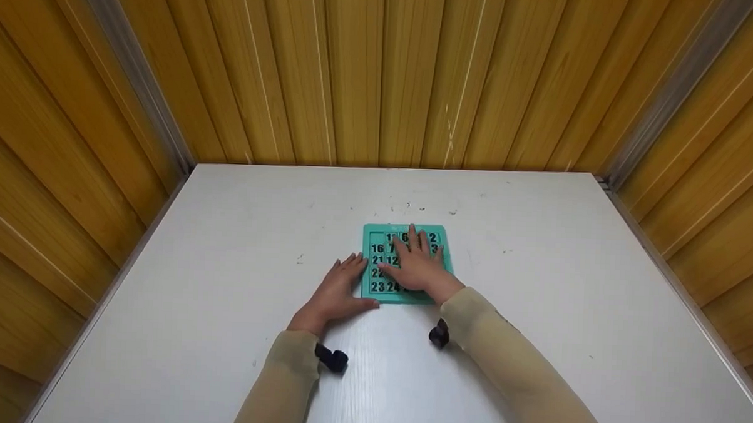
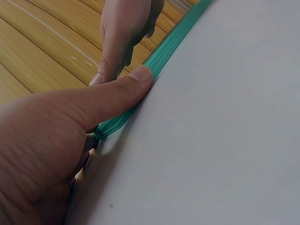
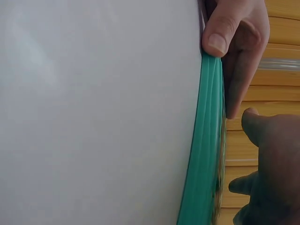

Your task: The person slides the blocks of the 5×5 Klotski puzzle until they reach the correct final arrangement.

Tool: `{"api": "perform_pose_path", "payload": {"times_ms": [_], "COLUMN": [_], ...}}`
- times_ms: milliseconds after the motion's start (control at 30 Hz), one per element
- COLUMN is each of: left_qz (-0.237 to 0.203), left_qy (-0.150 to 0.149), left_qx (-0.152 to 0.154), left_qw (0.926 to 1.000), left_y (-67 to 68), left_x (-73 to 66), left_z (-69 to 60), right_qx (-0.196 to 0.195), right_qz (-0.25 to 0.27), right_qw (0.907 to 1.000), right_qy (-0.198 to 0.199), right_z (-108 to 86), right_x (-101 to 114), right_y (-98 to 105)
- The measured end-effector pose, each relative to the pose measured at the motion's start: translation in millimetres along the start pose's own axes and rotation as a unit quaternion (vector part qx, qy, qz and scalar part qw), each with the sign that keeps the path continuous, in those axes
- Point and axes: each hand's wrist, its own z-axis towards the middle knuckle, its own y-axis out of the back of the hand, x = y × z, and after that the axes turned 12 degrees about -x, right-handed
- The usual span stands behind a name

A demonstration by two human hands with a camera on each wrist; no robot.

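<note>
Beige sleeves [image 1: 533,373] reach across a white bench [image 1: 225,250] to a green puzzle [image 1: 391,261], its near-left corner gripped by the left hand [image 1: 337,290], the right hand [image 1: 419,267] spread over its numbered tiles [image 1: 378,287].

White scuffed tabletop [image 1: 553,343], yellow-brown wood-grain panel walls [image 1: 359,79], grey corner posts [image 1: 138,72]

Head: set above and behind left hand [image 1: 335,291] and right hand [image 1: 421,269], facing forward and down; far enough off to take in number board [image 1: 405,298], desk [image 1: 556,274] and plank wall [image 1: 381,67]. Left wrist: set low, close behind left hand, facing past its thumb along the board's near edge; tilted. Right wrist: set low, close beside right hand, facing toward left hand; turned sideways. Shared by both wrist views: both hands, near edge.
</note>
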Motion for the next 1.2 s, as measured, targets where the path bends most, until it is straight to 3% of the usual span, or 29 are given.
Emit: {"api": "perform_pose_path", "payload": {"times_ms": [133, 433, 1200], "left_qz": [-0.001, 0.001, 0.003], "left_qy": [0.013, -0.010, -0.016], "left_qx": [0.000, -0.005, -0.004], "left_qw": [0.9999, 0.9999, 0.9999], "left_y": [-1.0, -0.8, 0.3], "left_x": [-0.1, 2.0, 0.2], "left_z": [-0.6, 1.3, 0.9], "right_qx": [0.000, 0.010, 0.011], "right_qz": [-0.004, -0.015, -0.023], "right_qw": [0.9999, 0.9998, 0.9996], "right_qy": [-0.012, -0.002, 0.011], "right_z": [4.8, 5.5, 8.8], "right_x": [-4.0, 3.3, 16.2], "right_y": [-0.1, -1.5, -6.1]}}
